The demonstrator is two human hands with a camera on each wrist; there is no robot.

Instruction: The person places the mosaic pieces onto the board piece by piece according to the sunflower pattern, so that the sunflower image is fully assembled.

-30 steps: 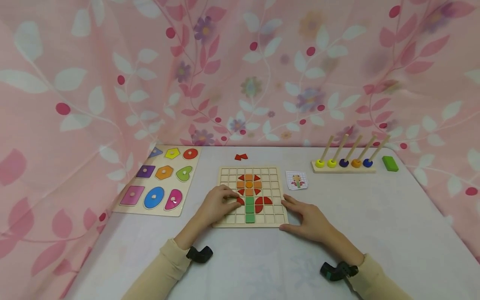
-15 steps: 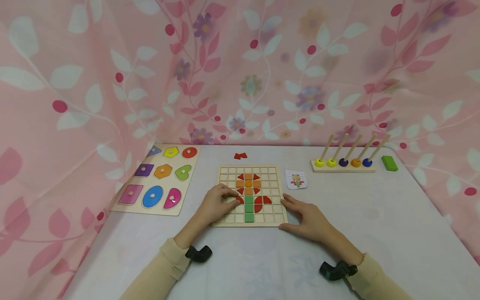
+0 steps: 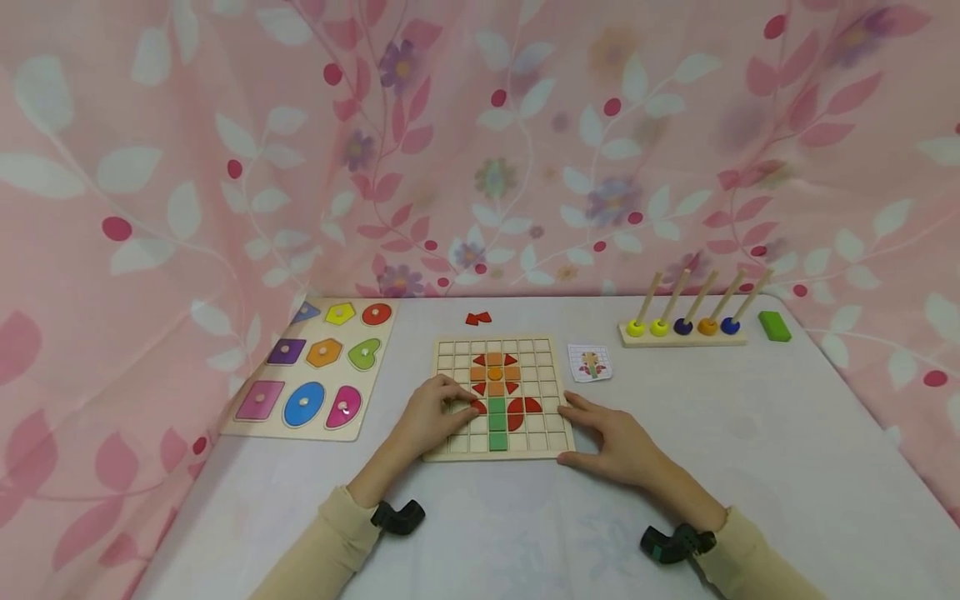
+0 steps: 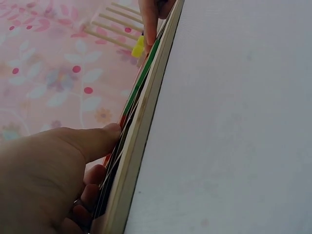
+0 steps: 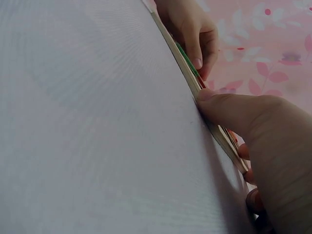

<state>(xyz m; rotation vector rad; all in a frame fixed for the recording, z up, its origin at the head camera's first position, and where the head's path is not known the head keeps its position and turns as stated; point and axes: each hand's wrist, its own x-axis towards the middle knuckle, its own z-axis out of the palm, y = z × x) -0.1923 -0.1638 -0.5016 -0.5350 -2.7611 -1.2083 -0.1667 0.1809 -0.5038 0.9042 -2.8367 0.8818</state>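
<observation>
A square wooden grid board point(image 3: 532, 433) lies on the table with orange, red and green pieces forming a flower-like figure. My left hand point(image 3: 433, 417) reaches over its left half, thumb and forefinger pinching a red quarter-circle piece point(image 3: 480, 407) beside the column of green squares point(image 3: 497, 422). Fingertips partly cover that piece. On the other side of the column sit matching red pieces point(image 3: 516, 414). My right hand point(image 3: 618, 446) rests against the board's right edge, fingers spread and thumb at the near corner; the right wrist view shows its thumb point(image 5: 229, 107) touching the rim.
Two red triangular pieces point(image 3: 478, 318) lie behind the board. A small pattern card point(image 3: 590, 363) is at its right. Farther right stand a peg rack point(image 3: 682, 336) with coloured beads and a green block point(image 3: 775, 326). A knobbed shape puzzle point(image 3: 345, 350) lies left.
The head view has shifted slightly. Both hands keep almost the same place, the left one still at the red quarter-circle piece and the right one at the board's edge.
</observation>
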